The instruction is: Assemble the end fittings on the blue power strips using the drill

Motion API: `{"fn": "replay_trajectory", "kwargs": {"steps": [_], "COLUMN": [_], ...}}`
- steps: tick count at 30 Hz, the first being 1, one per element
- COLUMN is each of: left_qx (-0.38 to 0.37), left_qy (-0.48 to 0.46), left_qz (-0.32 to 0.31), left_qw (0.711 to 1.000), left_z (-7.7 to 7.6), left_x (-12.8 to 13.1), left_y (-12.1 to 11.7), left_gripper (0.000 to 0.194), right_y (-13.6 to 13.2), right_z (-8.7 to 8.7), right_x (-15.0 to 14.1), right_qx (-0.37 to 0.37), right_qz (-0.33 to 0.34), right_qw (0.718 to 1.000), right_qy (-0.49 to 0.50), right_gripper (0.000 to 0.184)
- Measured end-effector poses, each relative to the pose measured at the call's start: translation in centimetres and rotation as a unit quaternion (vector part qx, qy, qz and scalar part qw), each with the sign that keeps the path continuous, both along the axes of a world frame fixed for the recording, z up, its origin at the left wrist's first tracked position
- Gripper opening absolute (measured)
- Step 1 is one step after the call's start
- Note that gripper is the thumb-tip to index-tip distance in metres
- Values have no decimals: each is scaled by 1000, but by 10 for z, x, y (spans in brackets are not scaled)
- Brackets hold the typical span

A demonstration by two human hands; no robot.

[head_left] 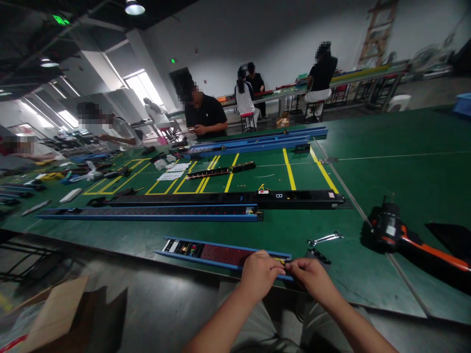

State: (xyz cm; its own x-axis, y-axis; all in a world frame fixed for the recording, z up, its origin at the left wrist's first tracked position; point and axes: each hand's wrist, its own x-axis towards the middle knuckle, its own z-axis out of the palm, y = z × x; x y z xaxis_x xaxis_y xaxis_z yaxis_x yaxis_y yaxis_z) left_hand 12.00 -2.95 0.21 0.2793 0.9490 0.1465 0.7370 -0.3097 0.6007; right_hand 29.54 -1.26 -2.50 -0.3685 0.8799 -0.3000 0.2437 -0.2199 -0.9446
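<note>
Presently, in the head view, both hands work at the right end of the short blue rail (224, 256), which lies at the near edge of the green table (405, 166), directly before the person. The left hand (259, 274) is set over the rail, thumb and forefinger brought close together beside the yellow wires (280, 261). The right hand (312, 275) meets it from the other side in a similarly narrow pinch. Whether a part is gripped between the fingertips cannot be told; the fingers cover it.

For good control, rest the left wrist lightly on the rail, keep the wires clear of the rail's walls, and apply only fingertip force. Because the rail lies so near the edge, avoid pushing it toward the lap; a small part released here could fall.

A wrench (326, 239) and a black bracket (319, 256) lie just beyond the right hand and may obstruct its knuckles. The power driver (390, 228) lies well apart, to the right. Behind the short rail, a long blue rail (147, 212) and a black bar (312, 197) lie crosswise, limiting movement away from the person.
</note>
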Motion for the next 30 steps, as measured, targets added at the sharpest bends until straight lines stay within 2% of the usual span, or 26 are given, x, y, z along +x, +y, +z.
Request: {"fn": "replay_trajectory", "kwargs": {"steps": [6,13,22,30], "left_qx": [-8,-11,-30,-17], "left_qy": [-37,-56,15,6], "left_qz": [25,59,63,73], "left_qw": [999,997,997,997], "left_z": [1,0,3,6], "left_x": [1,2,5,7], "left_y": [0,-5,-4,-3], "left_gripper": [10,7,8,11], "right_y": [1,1,1,1], "right_z": [1,7,-1,2], "right_x": [9,12,11,11], "right_qx": [-31,-25,-19,68], "right_qz": [48,68,56,54], "right_qw": [998,996,997,996], "right_qy": [35,60,53,0], "right_gripper": [49,40,37,34]}}
